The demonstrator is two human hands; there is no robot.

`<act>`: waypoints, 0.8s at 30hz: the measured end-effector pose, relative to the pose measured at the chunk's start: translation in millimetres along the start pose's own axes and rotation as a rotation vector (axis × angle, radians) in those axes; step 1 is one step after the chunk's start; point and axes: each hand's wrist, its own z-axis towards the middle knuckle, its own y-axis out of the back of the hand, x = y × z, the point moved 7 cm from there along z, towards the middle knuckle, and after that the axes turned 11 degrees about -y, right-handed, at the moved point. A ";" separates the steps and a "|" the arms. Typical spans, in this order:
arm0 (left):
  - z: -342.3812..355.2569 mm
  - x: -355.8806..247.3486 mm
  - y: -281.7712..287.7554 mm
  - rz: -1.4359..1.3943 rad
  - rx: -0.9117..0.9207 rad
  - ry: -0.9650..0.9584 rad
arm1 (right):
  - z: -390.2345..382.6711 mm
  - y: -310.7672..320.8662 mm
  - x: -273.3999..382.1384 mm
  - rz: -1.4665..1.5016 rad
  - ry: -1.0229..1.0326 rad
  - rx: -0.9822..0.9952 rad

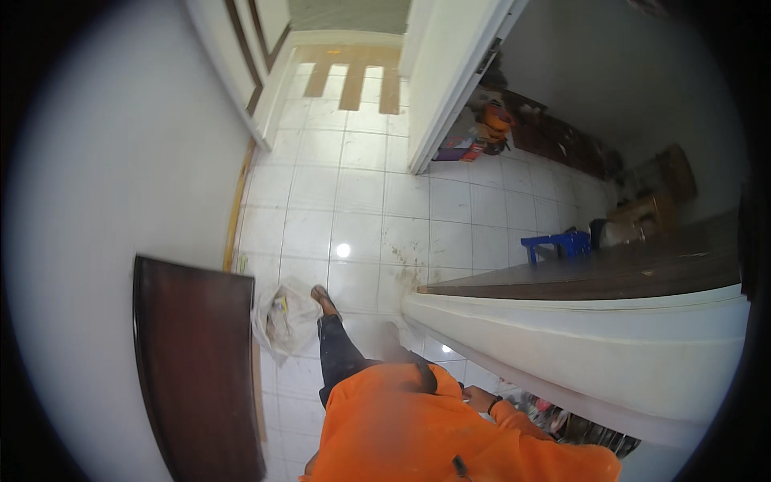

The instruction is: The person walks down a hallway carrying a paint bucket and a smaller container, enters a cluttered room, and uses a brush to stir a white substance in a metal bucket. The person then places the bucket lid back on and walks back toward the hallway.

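Observation:
My right hand (479,398) is low at my right side, next to my orange top, with a dark band at the wrist. Its fingers look curled, and a small pale bit shows by them, too small to name. My left hand is out of view; only a sliver of skin shows beside the left edge of my top. By my forward foot (323,299), a whitish plastic bag (281,321) with mixed contents sits on the tiled floor (357,193).
At left, a dark reddish-brown panel (197,361) leans on the wall. A counter with a dark top (586,269) juts in from the right. Beyond it are a blue stool (558,243) and a doorway with piled items. Brown strips (351,84) lie on the floor ahead.

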 end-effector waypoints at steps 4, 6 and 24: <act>99.8 -112.2 79.2 0.095 0.062 -0.032 | 32.4 22.2 161.8 -0.145 -0.031 -0.177; 141.5 -172.6 120.4 0.155 0.099 -0.056 | 49.4 39.1 252.1 -0.228 -0.057 -0.188; 434.7 -520.3 201.3 0.205 0.200 -0.006 | 145.2 369.6 694.9 -0.262 -0.032 0.129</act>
